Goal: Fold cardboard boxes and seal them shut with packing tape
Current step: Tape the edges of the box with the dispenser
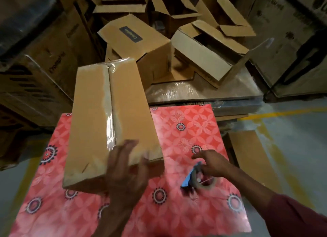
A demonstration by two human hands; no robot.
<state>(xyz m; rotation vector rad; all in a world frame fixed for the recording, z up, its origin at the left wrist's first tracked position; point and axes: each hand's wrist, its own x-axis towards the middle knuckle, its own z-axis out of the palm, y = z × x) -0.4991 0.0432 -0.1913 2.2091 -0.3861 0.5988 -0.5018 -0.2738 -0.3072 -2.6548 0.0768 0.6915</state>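
The fingers [136, 148] of the left hand [126, 176] lay over the near end of the taped box [109, 121], with the thumb [144, 164] wrapped round its near edge, so the hand gripped that end of the carton. The view was blurred there by motion, so how tightly they closed could not be told.

The taped box, a long closed cardboard carton, lay on the red patterned worktop [185, 130] with a strip of clear packing tape [110, 112] running along its centre seam and over its far end. Its far end reached past the worktop's far edge.

Right of the taped box, the right hand [210, 163] was on the tape dispenser [196, 178], which stood on the worktop and carried a roll of tape and a blue part. The fingers of this hand curled about the dispenser's top, with the forefinger stretched toward the box. A dark red sleeve [293, 213] covered the right forearm.

Beyond the taped box, several open cardboard boxes [203, 50] with raised flaps lay jumbled on a plastic-wrapped stack [203, 93]. Large printed cartons [44, 63] stood left of the taped box, and more stood to its far right. A flat piece of cardboard [251, 153] leaned by the right side of the worktop, above a grey floor with yellow lines [283, 111].
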